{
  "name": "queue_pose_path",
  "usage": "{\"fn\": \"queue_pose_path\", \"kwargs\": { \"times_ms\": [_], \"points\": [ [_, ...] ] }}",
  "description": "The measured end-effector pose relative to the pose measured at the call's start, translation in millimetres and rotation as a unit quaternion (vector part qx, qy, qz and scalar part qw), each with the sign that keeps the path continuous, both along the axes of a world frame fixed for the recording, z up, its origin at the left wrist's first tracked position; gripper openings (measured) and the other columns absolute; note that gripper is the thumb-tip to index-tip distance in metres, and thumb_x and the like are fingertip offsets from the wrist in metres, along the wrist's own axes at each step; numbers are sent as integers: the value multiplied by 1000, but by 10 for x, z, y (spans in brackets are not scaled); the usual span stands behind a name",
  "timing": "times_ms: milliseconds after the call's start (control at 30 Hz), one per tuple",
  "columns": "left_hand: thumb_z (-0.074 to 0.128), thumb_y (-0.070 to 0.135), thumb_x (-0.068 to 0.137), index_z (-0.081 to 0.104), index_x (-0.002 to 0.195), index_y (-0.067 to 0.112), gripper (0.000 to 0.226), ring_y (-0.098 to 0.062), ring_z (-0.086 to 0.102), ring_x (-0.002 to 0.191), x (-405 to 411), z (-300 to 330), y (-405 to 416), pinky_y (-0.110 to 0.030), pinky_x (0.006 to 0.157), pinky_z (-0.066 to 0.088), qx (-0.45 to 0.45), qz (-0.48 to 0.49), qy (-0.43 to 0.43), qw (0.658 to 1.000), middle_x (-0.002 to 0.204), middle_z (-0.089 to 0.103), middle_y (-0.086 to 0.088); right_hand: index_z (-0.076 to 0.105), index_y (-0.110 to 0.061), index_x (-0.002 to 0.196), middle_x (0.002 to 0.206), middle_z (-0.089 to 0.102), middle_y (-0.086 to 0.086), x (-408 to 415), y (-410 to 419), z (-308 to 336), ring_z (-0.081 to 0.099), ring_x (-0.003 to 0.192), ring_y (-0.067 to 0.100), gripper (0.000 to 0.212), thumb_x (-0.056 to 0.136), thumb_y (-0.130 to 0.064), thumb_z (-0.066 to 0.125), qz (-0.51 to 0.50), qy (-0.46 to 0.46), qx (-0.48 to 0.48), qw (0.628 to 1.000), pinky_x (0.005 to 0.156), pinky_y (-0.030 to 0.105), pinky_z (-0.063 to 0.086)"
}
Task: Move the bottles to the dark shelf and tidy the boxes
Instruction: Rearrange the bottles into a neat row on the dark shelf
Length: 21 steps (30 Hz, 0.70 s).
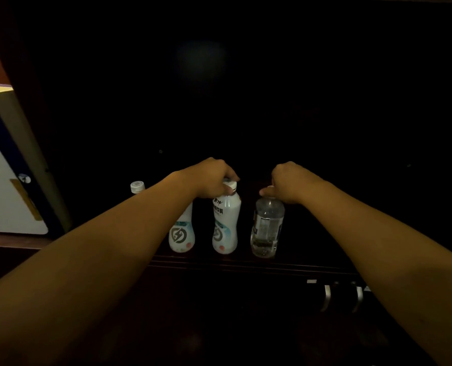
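Shelf: a dark shelf [246, 261] of near-black wood, its grooved front lip running across the view just below the bottles; everything behind them falls away into shadow
Room: very dim, one faint pale smudge of light high on the back panel; warm light only at the far left edge
Below the lip: two short metal handles [342, 297] catching a glint at lower right
Left side: a white box [5, 186] with a dark blue edge, standing beyond the shelf's upright; a few dark printed characters on its face, too blurred to read
Left hand: the left hand [211, 178] is down over the cap of the middle white drink bottle [226, 223], fingers curled round the cap and neck, gripping it
Middle bottle: upright at the shelf front, dark Chinese characters on the upper label, not legible; a round grey emblem lower down, partly turned away
Second white bottle: another white drink bottle [181, 233] just to its left, top hidden by the forearm, showing a round grey lightning-bolt emblem
Far-left bottle: only a white-capped bottle [137, 186] top peeks out behind the left forearm
Right hand: the right hand [288, 182] pinches the cap of the clear water bottle [268, 225], thumb and fingers closed on it
Water bottle: upright, right of the white pair and apart from them, its label unreadable
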<state>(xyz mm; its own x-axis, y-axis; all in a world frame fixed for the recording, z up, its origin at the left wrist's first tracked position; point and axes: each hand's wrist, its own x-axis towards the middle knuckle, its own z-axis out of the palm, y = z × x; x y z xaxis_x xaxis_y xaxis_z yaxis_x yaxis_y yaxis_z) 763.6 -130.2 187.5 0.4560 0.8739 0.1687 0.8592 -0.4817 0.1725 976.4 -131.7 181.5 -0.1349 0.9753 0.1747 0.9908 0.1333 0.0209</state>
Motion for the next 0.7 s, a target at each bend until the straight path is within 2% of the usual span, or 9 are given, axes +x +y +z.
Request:
{"fn": "queue_pose_path", "kwargs": {
  "times_ms": [133, 200, 300, 367, 467, 533, 700],
  "points": [
    [68, 30, 91, 61, 133, 19, 44, -16, 52, 125, 9, -11, -2, -25, 100, 38, 2, 4, 0, 1000, 138, 58, 1, 43, -13, 71, 68, 43, 2, -84, 2, -11, 48, 63, 15, 57, 84, -65, 63, -40, -42, 12, 998, 51, 29, 35],
    [69, 31, 91, 61, 133, 20, 44, -15, 52, 125, 4, -14, -1, -27, 103, 39, 2, 7, -1, 1000, 138, 58, 2, 49, -13, 74, 69, 49, 0, -39, -8, 16, 50, 62, 13, 58, 84, -70, 58, -26, -37, -3, 999, 51, 28, 36],
    [69, 33, 90, 62, 132, 20, 45, -16, 52, 125, -7, -11, 16, -29, 103, 41, -1, 7, -2, 1000, 137, 58, 2, 59, -25, 89, 88, 63, -3, 90, -29, 74, 62, 74, 12, 33, 83, -55, 69, 45, 51, -103, 992, 54, 25, 47],
    [69, 35, 90, 62, 132, 20, 45, -16, 52, 125, -1, -13, 27, -30, 102, 41, 1, 9, 0, 1000, 138, 58, 1, 65, -32, 98, 100, 67, -3, 148, -55, 102, 65, 82, 12, 20, 82, -40, 75, 76, 76, -137, 985, 63, 26, 53],
    [70, 38, 88, 63, 130, 20, 46, -16, 54, 123, 19, -35, 31, -30, 100, 42, 13, 13, -4, 1000, 135, 60, 2, 71, -27, 106, 103, 68, -4, 159, -46, 90, 63, 89, 12, 25, 83, -35, 77, 83, 64, -110, 988, 77, 29, 53],
    [70, 41, 88, 64, 128, 19, 46, -16, 56, 120, 42, -54, 29, -27, 95, 41, 33, 15, -3, 999, 133, 62, 2, 72, -25, 104, 100, 68, -3, 135, -38, 65, 63, 89, 14, 25, 82, -37, 78, 81, 64, -94, 990, 80, 32, 54],
    [69, 45, 87, 69, 120, 17, 43, -16, 60, 109, 66, -38, 19, -30, 88, 46, 50, 31, 14, 998, 122, 67, 1, 73, -22, 96, 90, 68, -2, 34, -17, -8, 62, 82, 14, 25, 83, -43, 75, 70, 47, -50, 995, 69, 31, 52]
  ]
}}
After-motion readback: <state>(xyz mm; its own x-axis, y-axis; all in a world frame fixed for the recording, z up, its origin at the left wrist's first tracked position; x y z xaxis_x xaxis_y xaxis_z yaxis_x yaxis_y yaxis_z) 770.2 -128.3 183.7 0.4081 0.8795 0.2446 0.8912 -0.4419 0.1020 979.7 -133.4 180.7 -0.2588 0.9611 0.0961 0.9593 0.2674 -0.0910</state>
